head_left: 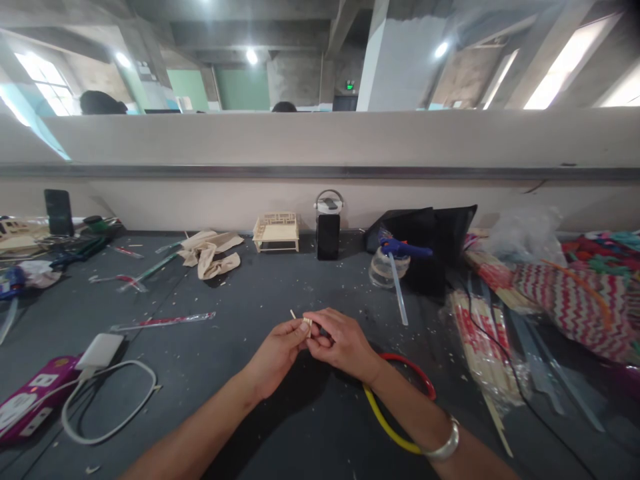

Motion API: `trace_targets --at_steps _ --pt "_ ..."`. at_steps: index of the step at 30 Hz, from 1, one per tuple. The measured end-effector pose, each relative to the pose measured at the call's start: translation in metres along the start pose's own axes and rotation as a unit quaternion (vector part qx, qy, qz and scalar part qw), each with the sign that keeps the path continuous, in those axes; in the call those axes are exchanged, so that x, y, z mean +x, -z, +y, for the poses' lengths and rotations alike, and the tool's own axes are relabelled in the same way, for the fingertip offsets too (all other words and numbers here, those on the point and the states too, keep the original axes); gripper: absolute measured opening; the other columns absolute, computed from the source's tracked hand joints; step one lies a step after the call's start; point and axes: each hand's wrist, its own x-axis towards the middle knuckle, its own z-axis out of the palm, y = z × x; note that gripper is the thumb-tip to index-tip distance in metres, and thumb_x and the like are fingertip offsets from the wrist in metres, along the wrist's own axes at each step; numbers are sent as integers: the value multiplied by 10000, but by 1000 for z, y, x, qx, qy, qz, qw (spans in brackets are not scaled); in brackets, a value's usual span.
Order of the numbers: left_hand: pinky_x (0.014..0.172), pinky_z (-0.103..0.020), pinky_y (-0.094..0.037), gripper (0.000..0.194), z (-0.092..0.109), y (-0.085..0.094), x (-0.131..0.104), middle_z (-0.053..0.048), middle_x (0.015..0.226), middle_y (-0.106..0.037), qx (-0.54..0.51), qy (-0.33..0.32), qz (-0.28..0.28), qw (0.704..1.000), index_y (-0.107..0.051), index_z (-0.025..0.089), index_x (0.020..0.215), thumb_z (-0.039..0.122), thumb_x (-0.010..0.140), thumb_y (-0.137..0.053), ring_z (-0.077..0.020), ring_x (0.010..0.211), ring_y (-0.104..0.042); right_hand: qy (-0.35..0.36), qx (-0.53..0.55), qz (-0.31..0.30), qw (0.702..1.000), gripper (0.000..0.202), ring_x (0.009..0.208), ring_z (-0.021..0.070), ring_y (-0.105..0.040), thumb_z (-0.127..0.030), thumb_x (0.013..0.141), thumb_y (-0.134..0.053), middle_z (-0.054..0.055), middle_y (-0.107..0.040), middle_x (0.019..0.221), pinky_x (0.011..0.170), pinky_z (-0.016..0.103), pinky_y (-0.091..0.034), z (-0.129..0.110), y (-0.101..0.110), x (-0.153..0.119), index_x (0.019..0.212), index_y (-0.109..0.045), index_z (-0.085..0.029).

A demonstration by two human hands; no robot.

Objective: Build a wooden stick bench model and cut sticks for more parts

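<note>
Both hands meet over the middle of the dark table. My left hand (277,350) pinches a small bundle of short pale wooden sticks (307,324) between thumb and fingers. From the other side, my right hand (343,343) closes its fingertips on the same bundle. One thin stick (293,314) pokes up beyond the left fingers. Much of the bundle is covered by the fingers. Farther back stands a miniature wooden bench (277,231) with a lattice back. Under my right forearm lies a red and yellow ring (383,410).
A blue glue gun (406,248) rests on a tape roll (383,270), right of a black phone (328,237). Packs of sticks (483,333) lie at right. A purple power strip (37,397) with a white charger (101,350) sits left, near a crumpled cloth (213,255).
</note>
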Motion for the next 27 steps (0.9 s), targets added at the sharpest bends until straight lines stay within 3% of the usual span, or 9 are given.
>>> trace_targets --at_steps 8,19,27 --pt "799 -301 -445 221 -1 5 1 -101 798 -707 -30 12 -3 999 -680 109 821 313 834 -596 -183 773 -643 -9 18 -42 999 463 882 176 -614 -177 748 -543 47 -667 975 778 304 -506 -1 5 2 1209 -522 -226" --pt "827 -317 -432 220 -2 0 1 -85 788 -699 -21 0 9 1000 -667 127 765 337 812 -624 -191 795 -636 -15 20 -22 999 422 850 161 -617 -133 752 -507 38 -665 955 767 289 -506 0 1 1 1160 -549 -233" --pt "745 -261 -426 206 -3 -3 0 -67 754 -686 -16 -1 33 999 -677 126 797 315 829 -601 -155 737 -607 -28 12 -38 999 450 928 185 -613 -190 741 -565 57 -655 1029 793 312 -509 -4 4 1 1188 -524 -228"
